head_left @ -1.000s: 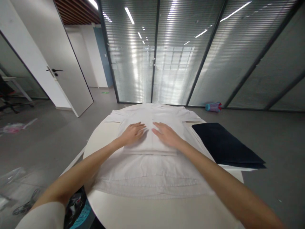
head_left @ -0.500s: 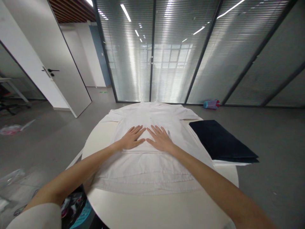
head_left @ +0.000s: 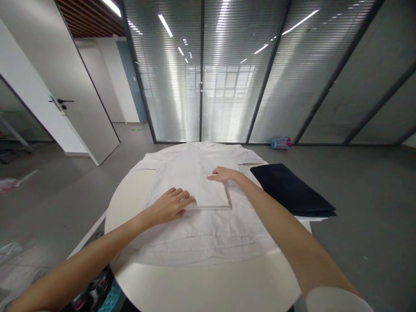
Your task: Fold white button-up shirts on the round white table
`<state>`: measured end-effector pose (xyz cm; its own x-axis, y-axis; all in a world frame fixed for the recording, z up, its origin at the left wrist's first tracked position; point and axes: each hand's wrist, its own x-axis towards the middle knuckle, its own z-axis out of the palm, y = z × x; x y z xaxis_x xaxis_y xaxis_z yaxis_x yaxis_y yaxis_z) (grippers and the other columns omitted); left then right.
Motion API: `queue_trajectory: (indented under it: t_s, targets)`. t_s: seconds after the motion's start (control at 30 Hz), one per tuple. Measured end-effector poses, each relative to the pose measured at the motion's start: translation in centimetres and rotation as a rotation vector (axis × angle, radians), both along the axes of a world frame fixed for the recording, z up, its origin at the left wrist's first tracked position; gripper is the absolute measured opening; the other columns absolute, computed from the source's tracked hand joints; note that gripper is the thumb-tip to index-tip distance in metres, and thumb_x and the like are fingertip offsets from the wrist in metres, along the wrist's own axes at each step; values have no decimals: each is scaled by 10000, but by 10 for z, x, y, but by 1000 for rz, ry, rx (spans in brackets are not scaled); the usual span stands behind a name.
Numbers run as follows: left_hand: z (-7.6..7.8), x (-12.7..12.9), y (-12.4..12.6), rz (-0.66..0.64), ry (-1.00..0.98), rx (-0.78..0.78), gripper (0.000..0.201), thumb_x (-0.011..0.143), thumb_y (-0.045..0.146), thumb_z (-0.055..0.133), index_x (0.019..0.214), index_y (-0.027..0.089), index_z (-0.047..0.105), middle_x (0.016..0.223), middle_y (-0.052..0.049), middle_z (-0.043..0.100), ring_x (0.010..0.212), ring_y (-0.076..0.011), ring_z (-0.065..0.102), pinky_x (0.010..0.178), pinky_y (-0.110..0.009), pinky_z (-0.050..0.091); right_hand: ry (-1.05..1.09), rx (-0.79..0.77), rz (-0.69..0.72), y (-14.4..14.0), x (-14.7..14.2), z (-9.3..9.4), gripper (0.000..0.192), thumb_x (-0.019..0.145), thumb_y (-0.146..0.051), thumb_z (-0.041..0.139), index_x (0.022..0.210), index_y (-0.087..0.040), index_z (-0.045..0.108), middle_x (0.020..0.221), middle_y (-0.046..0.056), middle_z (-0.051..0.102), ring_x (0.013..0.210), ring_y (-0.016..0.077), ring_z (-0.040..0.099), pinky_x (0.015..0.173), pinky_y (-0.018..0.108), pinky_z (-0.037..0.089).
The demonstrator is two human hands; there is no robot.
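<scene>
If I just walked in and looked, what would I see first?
You'd see a big white garment spread over the round white table, with a smaller folded white piece lying on top in the middle. The left hand rests at its near left corner and the right hand at its far right corner. To the right lies a dark folded cloth, and striped glass walls stand behind.

Both hands — left hand (head_left: 170,206), right hand (head_left: 222,174) — flat on white shirt (head_left: 201,225), round table (head_left: 208,281).

Left hand (head_left: 169,204) curls its fingers (head_left: 183,200) under the folded white cloth (head_left: 209,193), tips hidden; the basket (head_left: 107,294) is cut off below.
</scene>
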<state>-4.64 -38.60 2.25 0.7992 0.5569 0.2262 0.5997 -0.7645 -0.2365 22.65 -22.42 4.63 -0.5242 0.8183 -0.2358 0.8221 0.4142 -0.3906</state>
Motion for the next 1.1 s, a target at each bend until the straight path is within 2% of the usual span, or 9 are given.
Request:
queue_trajectory:
  t_s: [0.13,0.3,0.4,0.5,0.57,0.7,0.8,0.97,1.1]
  targets:
    - [1,-4,1,-17,-21,151,291,944,179,534,1226,227,588,1062,-71,677,928,-224,607,820,-370,414,105,-54,39,-2,5,9,601,727,-735,607,740,-140,684,734,44,676,655,169,559,579,254,391]
    - [31,11,27,-8,-215,279,242,965,171,496,1129,258,651,969,-61,693,888,-217,599,798,-386,392,239,-68,-150,-30,42,46,512,760,-629,651,844,-127,710,697,49,667,622,167,547,564,263,409]
    - [57,55,58,24,-351,348,230,970,181,477,1048,262,678,977,-70,685,921,-242,582,822,-411,382,390,30,-381,-59,92,74,394,819,-491,643,931,-122,726,888,90,724,761,198,627,659,271,474]
    - [76,125,93,4,-435,342,235,959,157,473,1045,234,677,1045,-87,674,999,-267,561,864,-432,377,444,247,-620,-91,151,91,322,855,-375,608,1028,-133,731,1113,113,720,996,246,655,873,320,495]
    - [80,175,114,-64,-458,320,215,942,145,503,1055,219,670,1082,-88,665,1035,-268,551,881,-428,381,432,370,-764,-113,187,93,354,865,-358,594,1114,-138,717,1205,126,694,1109,269,634,976,365,468]
    - [70,259,140,-200,-452,291,189,915,140,563,1065,207,658,1101,-83,647,1053,-245,546,866,-388,406,366,480,-991,-147,241,82,430,877,-362,585,1227,-130,678,1246,143,676,1143,275,628,990,372,472]
    - [56,295,145,-260,-473,280,209,895,105,573,1060,205,654,1107,-72,652,1057,-235,551,876,-380,403,319,470,-1083,-160,265,65,427,888,-358,572,1227,-121,679,1199,143,696,1092,259,650,929,325,499]
    - [22,306,147,-293,-469,189,248,867,82,548,1059,194,658,1104,-82,666,1063,-246,569,881,-381,394,165,393,-1038,-164,274,28,429,941,-348,478,1280,-136,633,1219,151,678,1120,260,634,936,332,491]
    - [-1,292,148,-452,-322,14,285,816,128,577,1081,184,666,1086,-85,675,1049,-232,599,923,-366,397,-142,376,-982,-171,254,8,517,959,-341,427,1440,-164,491,1319,202,586,1161,346,588,963,497,460]
